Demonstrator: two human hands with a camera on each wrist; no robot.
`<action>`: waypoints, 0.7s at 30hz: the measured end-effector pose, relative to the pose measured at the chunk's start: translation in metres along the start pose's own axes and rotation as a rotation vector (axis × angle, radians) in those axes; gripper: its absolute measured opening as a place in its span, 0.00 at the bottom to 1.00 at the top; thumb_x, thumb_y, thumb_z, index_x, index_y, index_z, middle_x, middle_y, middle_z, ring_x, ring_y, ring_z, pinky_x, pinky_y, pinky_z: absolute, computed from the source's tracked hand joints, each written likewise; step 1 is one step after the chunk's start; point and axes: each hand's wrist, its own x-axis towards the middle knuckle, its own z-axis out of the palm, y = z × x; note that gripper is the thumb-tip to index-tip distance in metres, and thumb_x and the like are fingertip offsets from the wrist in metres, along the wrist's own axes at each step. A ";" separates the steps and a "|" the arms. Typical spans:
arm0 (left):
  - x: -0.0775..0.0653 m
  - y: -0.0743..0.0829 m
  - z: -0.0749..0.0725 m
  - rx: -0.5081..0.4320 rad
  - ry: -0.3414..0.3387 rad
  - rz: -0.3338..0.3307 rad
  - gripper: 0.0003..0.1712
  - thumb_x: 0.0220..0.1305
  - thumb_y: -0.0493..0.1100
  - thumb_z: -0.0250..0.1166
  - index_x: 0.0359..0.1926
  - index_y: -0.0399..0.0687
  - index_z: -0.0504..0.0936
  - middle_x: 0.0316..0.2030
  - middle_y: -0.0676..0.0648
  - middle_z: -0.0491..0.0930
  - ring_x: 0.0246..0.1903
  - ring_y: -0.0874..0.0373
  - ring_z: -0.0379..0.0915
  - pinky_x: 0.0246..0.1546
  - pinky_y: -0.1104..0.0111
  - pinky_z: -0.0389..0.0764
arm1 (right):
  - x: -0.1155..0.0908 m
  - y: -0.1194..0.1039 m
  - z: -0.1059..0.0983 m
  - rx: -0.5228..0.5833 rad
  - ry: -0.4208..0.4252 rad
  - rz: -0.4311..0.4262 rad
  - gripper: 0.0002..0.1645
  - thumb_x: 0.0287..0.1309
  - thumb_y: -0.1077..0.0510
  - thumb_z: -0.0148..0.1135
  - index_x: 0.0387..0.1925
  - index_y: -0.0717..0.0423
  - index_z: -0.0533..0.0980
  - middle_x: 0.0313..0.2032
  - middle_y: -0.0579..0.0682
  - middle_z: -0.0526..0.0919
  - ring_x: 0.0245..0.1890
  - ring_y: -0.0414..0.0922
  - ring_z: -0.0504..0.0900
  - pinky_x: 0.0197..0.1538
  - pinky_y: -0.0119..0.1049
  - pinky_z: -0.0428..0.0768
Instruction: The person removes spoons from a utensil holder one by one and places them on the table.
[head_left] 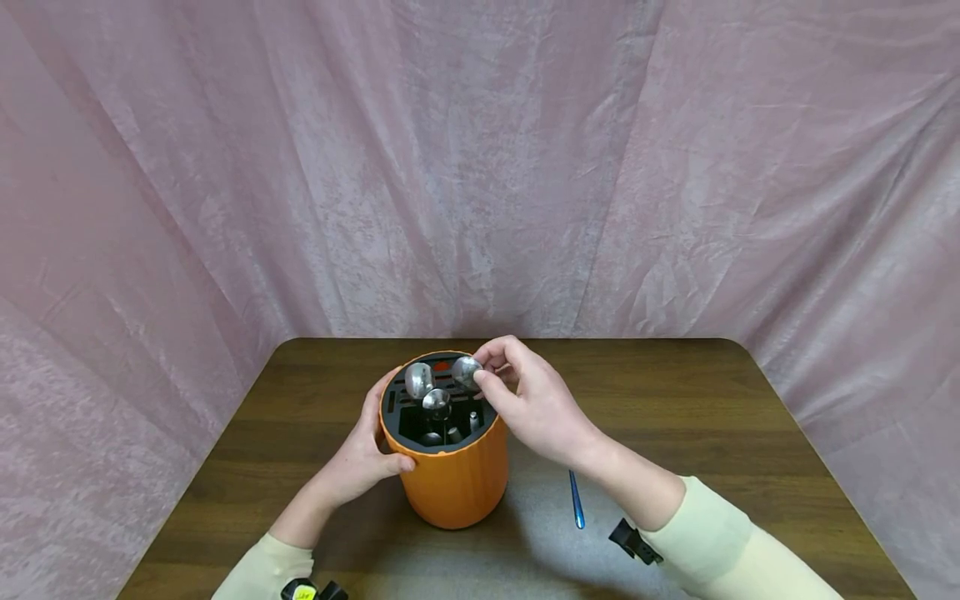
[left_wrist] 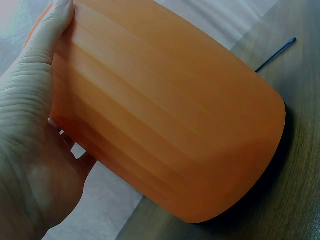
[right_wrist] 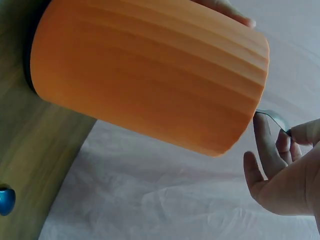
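An orange utensil holder (head_left: 459, 487) with a black slotted insert (head_left: 405, 421) stands upright on the table. My left hand (head_left: 365, 457) grips its left side, thumb on the front wall just below the rim; the fingers behind are mostly hidden. At the holder's right rim, my right hand (head_left: 536, 408) pinches the bowl of a metal spoon (head_left: 467, 372) between thumb and fingers. The spoon's handle cannot be seen; it appears to be down in the insert. Two other shiny spoon bowls, a left one (head_left: 418, 380) and a nearer one (head_left: 437, 404), stick up from the insert.
A blue-handled utensil (head_left: 577, 502) lies on the wooden table (head_left: 660, 400) right of the holder, partly hidden by my right arm. More metal ends show down in the insert's front compartment. A pink curtain (head_left: 480, 167) hangs behind the table and along its sides.
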 end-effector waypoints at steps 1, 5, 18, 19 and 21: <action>0.000 0.000 0.000 0.001 0.000 -0.001 0.66 0.54 0.64 0.76 0.81 0.62 0.40 0.77 0.47 0.50 0.71 0.46 0.54 0.66 0.68 0.66 | 0.000 0.000 -0.001 0.017 -0.003 0.006 0.07 0.74 0.59 0.59 0.50 0.48 0.75 0.40 0.48 0.81 0.38 0.44 0.86 0.42 0.39 0.83; 0.000 0.000 0.000 0.006 -0.002 -0.005 0.66 0.55 0.65 0.75 0.81 0.63 0.40 0.77 0.47 0.50 0.71 0.46 0.54 0.67 0.68 0.65 | 0.002 0.000 -0.003 0.076 -0.011 0.015 0.06 0.75 0.60 0.57 0.50 0.52 0.73 0.41 0.51 0.80 0.37 0.47 0.87 0.43 0.42 0.84; -0.001 0.000 -0.001 0.018 0.000 -0.003 0.66 0.55 0.65 0.75 0.81 0.63 0.40 0.77 0.47 0.50 0.71 0.47 0.55 0.67 0.68 0.65 | 0.013 -0.003 -0.016 0.232 0.055 0.001 0.07 0.76 0.64 0.53 0.50 0.63 0.70 0.42 0.59 0.81 0.36 0.57 0.86 0.47 0.43 0.82; -0.001 0.000 -0.001 0.019 0.001 -0.003 0.66 0.55 0.65 0.75 0.81 0.63 0.40 0.77 0.47 0.50 0.71 0.47 0.55 0.67 0.68 0.65 | 0.014 -0.003 -0.018 0.249 0.066 0.003 0.07 0.75 0.64 0.53 0.50 0.64 0.70 0.41 0.60 0.81 0.36 0.58 0.85 0.49 0.44 0.82; -0.001 0.000 -0.002 0.021 0.002 -0.003 0.66 0.54 0.65 0.75 0.81 0.63 0.40 0.77 0.47 0.50 0.71 0.47 0.55 0.67 0.69 0.64 | 0.016 -0.004 -0.022 0.271 0.089 0.010 0.07 0.75 0.65 0.52 0.50 0.65 0.69 0.41 0.61 0.82 0.36 0.58 0.85 0.51 0.43 0.81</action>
